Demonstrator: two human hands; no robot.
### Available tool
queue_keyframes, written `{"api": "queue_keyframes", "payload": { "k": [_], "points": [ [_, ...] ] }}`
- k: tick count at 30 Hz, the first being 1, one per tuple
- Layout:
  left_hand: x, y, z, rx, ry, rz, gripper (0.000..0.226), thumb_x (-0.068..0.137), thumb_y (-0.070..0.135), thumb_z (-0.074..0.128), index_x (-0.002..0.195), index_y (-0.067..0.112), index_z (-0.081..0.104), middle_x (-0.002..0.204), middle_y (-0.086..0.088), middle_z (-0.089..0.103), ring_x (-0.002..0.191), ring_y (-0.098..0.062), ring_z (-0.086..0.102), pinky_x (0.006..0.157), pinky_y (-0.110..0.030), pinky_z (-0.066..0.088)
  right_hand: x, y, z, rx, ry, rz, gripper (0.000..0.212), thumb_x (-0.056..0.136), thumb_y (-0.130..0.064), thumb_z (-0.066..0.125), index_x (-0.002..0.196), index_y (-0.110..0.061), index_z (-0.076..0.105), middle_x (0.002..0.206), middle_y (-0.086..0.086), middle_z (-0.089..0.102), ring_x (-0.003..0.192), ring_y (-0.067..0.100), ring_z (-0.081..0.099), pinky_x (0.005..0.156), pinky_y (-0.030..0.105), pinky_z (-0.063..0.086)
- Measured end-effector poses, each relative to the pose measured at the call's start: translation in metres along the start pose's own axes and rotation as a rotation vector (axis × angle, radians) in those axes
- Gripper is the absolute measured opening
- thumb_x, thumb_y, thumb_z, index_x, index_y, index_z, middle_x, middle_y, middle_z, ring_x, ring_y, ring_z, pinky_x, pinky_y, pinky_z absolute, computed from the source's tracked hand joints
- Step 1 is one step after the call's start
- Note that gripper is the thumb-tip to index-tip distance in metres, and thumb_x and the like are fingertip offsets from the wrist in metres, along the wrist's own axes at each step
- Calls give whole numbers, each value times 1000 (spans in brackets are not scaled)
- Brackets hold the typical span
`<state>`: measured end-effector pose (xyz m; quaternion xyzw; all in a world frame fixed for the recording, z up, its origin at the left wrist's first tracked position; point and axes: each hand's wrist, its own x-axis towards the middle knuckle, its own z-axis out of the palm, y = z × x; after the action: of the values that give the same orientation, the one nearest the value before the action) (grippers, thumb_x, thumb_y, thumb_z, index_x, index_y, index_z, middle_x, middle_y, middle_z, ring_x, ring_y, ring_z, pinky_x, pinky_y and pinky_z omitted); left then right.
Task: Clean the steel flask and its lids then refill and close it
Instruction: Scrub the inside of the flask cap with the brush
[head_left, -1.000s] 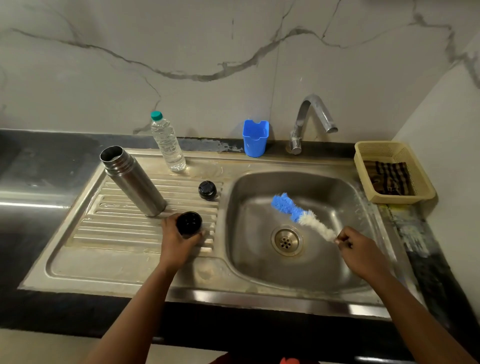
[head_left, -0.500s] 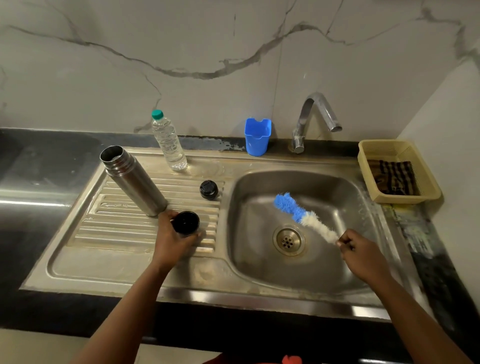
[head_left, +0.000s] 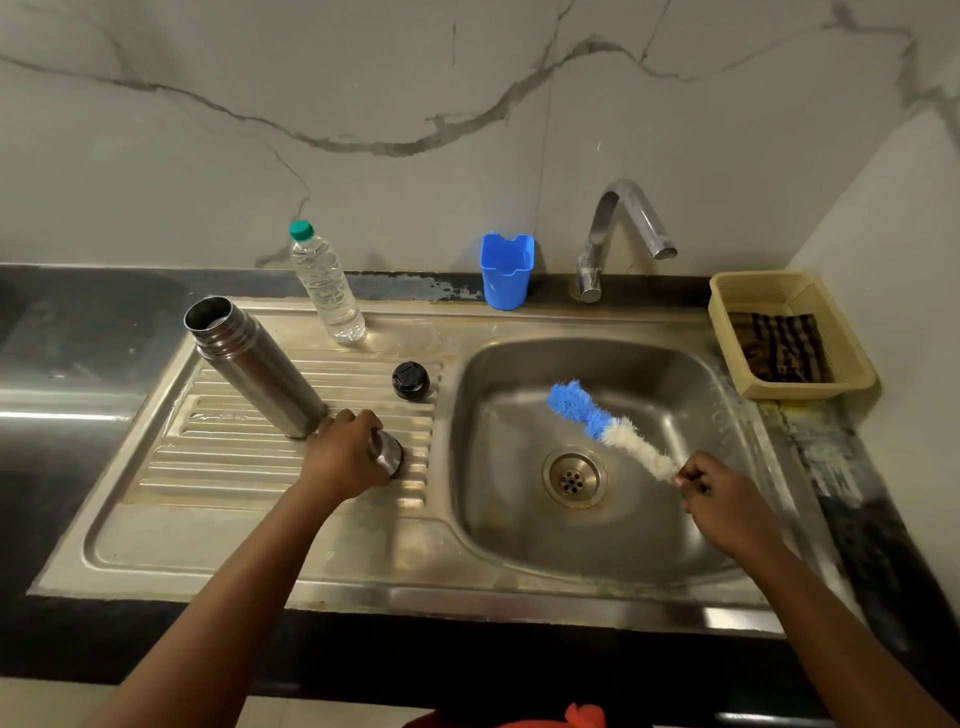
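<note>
The steel flask (head_left: 254, 366) is seen open on the drainboard (head_left: 218, 467), with the black stopper (head_left: 411, 381) nearby. The cup lid (head_left: 387, 452) is gripped by the left hand (head_left: 345, 457), and the bottle brush (head_left: 608, 428) is pinched by the right hand (head_left: 727, 506) over the sink (head_left: 649, 545). Refilling and closing are judged still to be done.

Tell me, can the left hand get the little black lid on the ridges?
Probably yes, but not right away. The left hand is gripping the steel cup lid. The black lid sits close behind it with nothing between.

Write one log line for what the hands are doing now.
left hand: holds steel cup lid on drainboard | right hand: holds brush over sink
</note>
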<state>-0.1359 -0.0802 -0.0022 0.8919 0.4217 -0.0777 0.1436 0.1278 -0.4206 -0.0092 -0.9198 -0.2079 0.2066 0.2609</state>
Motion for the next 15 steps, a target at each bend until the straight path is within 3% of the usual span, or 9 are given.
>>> {"api": "queue_keyframes", "payload": {
  "k": [4, 7, 9, 12, 15],
  "points": [
    [3, 2, 1, 70, -58, -23, 70, 71, 34, 80, 133, 24, 50, 127, -6, 53, 121, -30, 48, 96, -40, 43, 0, 1, 0, -6, 1, 8, 23, 93, -21, 60, 73, -24, 50, 66, 2, 63, 64, 24, 60, 67, 40, 50],
    [7, 7, -6, 105, -125, -41, 84, 72, 40, 80, 143, 25, 38, 138, -9, 44, 129, -32, 41, 101, -43, 42, -1, 1, -1, -6, -3, 12, 23, 94, -21, 60, 72, -23, 51, 65, 3, 63, 63, 25, 60, 66, 39, 50],
    [16, 16, -15, 19, -84, -34, 93, 73, 44, 80, 148, 22, 31, 144, -13, 37, 131, -33, 38, 102, -45, 44, -2, 2, -1, -8, -4, 11, 23, 93, -20, 60, 72, -23, 51, 65, 4, 63, 63, 25, 59, 65, 39, 50],
    [38, 32, -28, -151, 23, 10, 94, 70, 44, 85, 145, 17, 36, 143, -16, 36, 130, -34, 37, 104, -45, 41, -3, 1, -1, -2, -11, 11, 23, 93, -20, 60, 72, -22, 51, 65, 5, 63, 63, 26, 59, 65, 40, 50],
    [62, 46, -30, -186, 23, 19, 88, 71, 40, 86, 141, 12, 39, 136, -19, 42, 127, -38, 42, 101, -46, 42, -4, -1, -2, 0, -17, 8, 22, 94, -20, 60, 73, -21, 52, 66, 5, 63, 64, 26, 60, 66, 41, 51]
  ]
}}
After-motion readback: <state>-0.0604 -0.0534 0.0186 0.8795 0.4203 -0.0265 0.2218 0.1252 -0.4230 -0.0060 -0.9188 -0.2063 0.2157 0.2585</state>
